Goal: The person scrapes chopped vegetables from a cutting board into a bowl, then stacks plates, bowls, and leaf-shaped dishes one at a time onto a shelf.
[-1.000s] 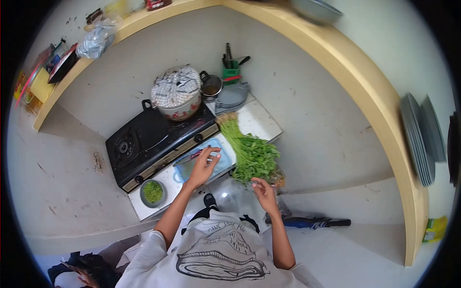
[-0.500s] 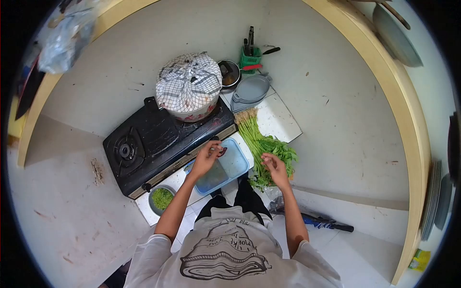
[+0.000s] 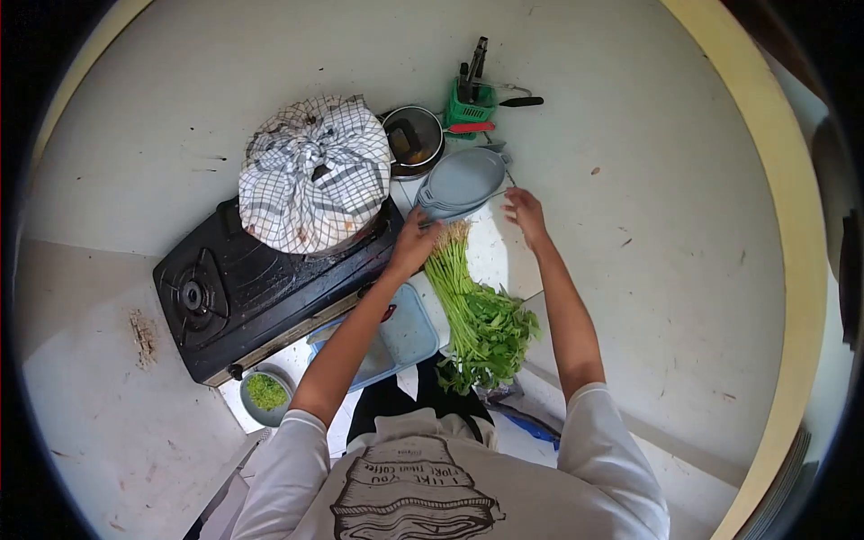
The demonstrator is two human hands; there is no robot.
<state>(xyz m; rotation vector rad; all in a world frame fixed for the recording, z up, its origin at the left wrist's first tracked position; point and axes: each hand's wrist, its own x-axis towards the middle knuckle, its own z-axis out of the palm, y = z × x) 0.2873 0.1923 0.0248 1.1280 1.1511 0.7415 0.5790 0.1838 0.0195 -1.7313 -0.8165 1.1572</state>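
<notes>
Grey oval plates lie stacked on the white tiled counter. At the stack's near left edge is my left hand, fingers apart, beside the pale root ends of a bunch of leafy greens; whether it touches the plates I cannot tell. My right hand is open just right of the plates, with nothing visible in it. Below my left forearm lies a blue tray with a knife, its dark red handle partly showing. A grey bowl of chopped greens stands at the lower left.
A black stove carries a large pot wrapped in a checked cloth. Behind the plates are a lidded pan and a green basket of utensils. A curved yellow edge arches at the right.
Both hands have moved from above the tray and the leaves up to the two sides of the grey plates. The view has shifted, bringing the counter's back nearer.
</notes>
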